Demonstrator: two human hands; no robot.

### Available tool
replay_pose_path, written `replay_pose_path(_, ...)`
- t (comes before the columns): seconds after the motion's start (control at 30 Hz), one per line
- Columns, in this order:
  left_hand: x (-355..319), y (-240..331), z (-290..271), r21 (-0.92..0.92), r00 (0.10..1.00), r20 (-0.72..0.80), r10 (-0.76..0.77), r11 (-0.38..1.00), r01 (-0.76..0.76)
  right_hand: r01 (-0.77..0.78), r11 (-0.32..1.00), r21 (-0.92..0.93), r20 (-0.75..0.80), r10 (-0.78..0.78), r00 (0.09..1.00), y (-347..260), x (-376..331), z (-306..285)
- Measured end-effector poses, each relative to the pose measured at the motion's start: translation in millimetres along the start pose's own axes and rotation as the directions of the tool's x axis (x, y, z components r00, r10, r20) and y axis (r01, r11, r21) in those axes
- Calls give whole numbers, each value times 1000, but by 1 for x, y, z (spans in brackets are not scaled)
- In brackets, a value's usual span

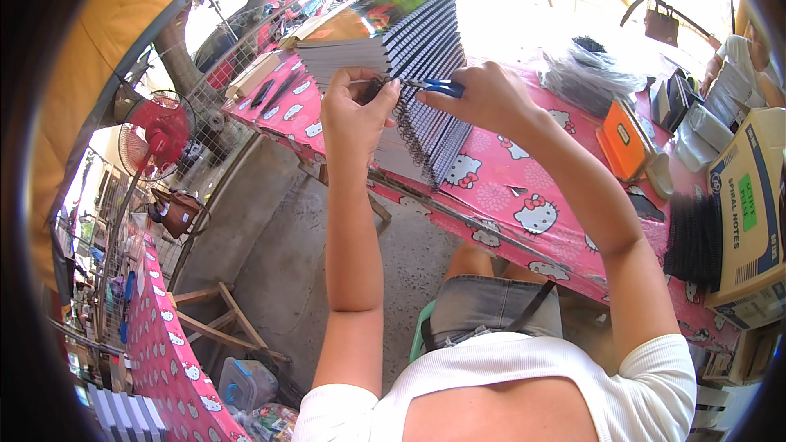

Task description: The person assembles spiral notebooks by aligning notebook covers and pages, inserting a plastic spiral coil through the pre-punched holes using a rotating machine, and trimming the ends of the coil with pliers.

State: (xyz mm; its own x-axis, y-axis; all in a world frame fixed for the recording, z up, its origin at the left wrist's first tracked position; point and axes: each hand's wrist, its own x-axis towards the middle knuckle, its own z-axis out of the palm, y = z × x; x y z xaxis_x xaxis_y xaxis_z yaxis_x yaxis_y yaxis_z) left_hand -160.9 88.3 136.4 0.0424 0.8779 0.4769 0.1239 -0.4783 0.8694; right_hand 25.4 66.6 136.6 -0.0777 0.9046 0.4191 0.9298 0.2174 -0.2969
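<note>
A tall stack of spiral notebooks (422, 41) stands on the pink table, with rows of black coils along the side facing me. My left hand (354, 110) is closed at the stack's near corner, thumb and fingers pinching a dark plastic spiral coil (373, 90). Blue-handled pliers (442, 85) are gripped in my right hand (495, 98). Their jaws point left and reach the coil beside my left thumb; whether they bite on it is too small to tell. Loose coil ends hang below my hands along the stack's lower edge.
On the right lie an orange case (624, 141), a bundle of black coils (692, 237) and a cardboard box (749, 213). Plastic-wrapped items (585, 74) sit farther back. A red fan (155, 135) stands at left. Another person (749, 57) is at the far right.
</note>
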Motion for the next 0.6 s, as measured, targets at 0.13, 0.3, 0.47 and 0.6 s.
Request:
replay_pose_path(0.13,0,-9,-8,-78,996,2,-93,993,92,-17,1000,2,-7,17,1000,3,-11,2)
replay_pose_path(0.3,-4,-5,6,-50,997,4,-79,996,79,154,987,-51,-356,-162,920,17,-6,18)
replay_pose_path(0.47,-1,-17,-3,26,1000,-9,-28,999,29,-143,988,61,172,131,976,-5,-5,1)
replay_pose_path(0.6,-4,-12,1,-37,999,-2,-53,998,53,71,997,3,-141,-70,988,12,-10,11)
